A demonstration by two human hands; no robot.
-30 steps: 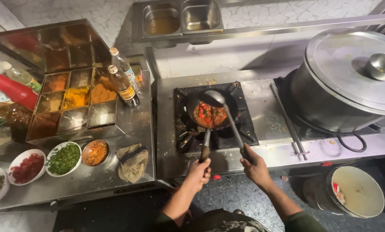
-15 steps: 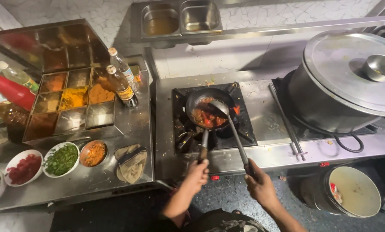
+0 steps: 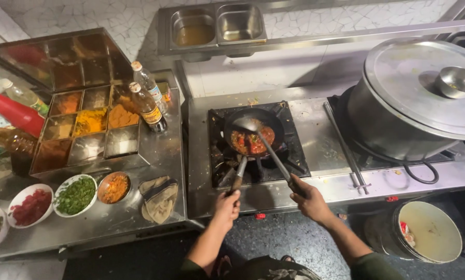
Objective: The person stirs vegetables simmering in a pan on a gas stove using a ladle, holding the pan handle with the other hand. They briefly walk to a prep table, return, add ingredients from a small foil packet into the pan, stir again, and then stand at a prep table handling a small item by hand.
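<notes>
A small black pan [image 3: 237,124] with red saucy food [image 3: 252,141] sits on the gas burner [image 3: 219,161] of a steel stove. My left hand [image 3: 227,203] grips the pan handle [image 3: 239,173] at the stove's front edge. My right hand [image 3: 307,198] holds the long handle of a steel ladle [image 3: 249,124], whose bowl rests over the far side of the pan above the food.
A large lidded steel pot [image 3: 414,98] with a small bowl [image 3: 456,81] on its lid stands at right. A spice tray [image 3: 87,127], two bottles [image 3: 147,106], bowls of chopped ingredients [image 3: 75,195] and a folded cloth [image 3: 158,198] sit at left. A bucket [image 3: 428,231] stands on the floor.
The ladle's bowl has shifted slightly left and toward the pan's far side. My right hand drew back a little from the stove. My left hand stayed on the pan handle.
</notes>
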